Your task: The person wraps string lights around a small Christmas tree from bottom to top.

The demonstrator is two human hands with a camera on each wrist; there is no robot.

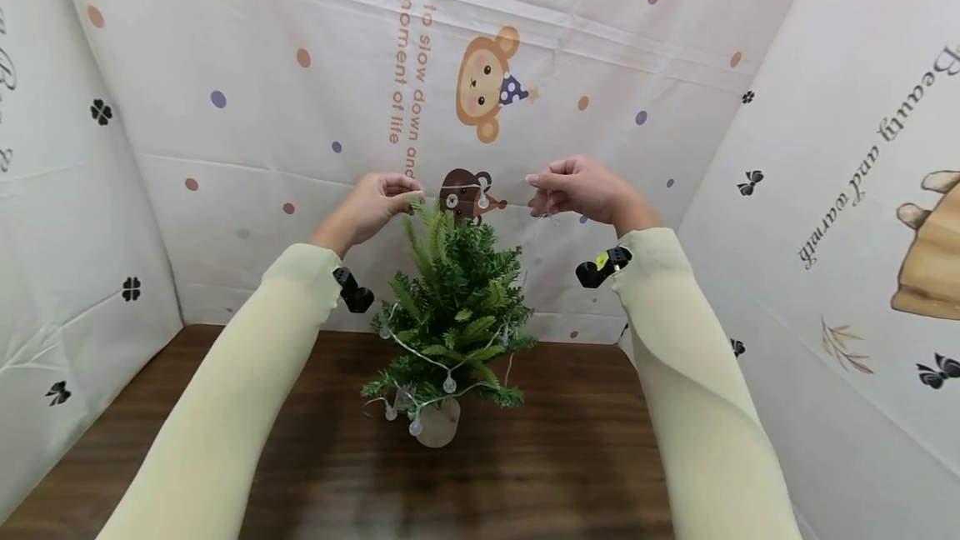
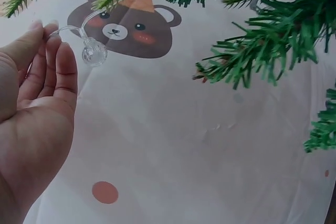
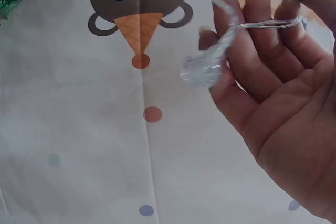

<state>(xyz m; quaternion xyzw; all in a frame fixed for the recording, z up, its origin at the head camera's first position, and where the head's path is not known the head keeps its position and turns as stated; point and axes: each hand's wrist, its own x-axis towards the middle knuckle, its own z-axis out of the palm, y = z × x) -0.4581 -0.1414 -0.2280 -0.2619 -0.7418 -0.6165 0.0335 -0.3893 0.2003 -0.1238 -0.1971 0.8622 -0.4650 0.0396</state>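
A small artificial Christmas tree (image 1: 457,307) stands upright on the brown table, a string of lights (image 1: 420,354) draped round its lower branches. Beside the treetop, my left hand (image 1: 378,205) pinches the light string's thin wire between thumb and fingertip; a clear bulb (image 2: 95,53) dangles close by. My right hand (image 1: 581,188), out to the right of the tree, holds another stretch of the wire (image 3: 268,24), which runs across its fingers. One blurred bulb (image 3: 202,72) hangs at those fingers. Between the hands, a further bulb (image 1: 483,194) hangs in front of the printed bear.
The tree's pale round base (image 1: 438,425) rests on the dark wooden table (image 1: 555,457). Printed white cloth (image 1: 255,140) hangs behind and on both sides. Dark cameras (image 1: 354,292) are strapped to both wrists.
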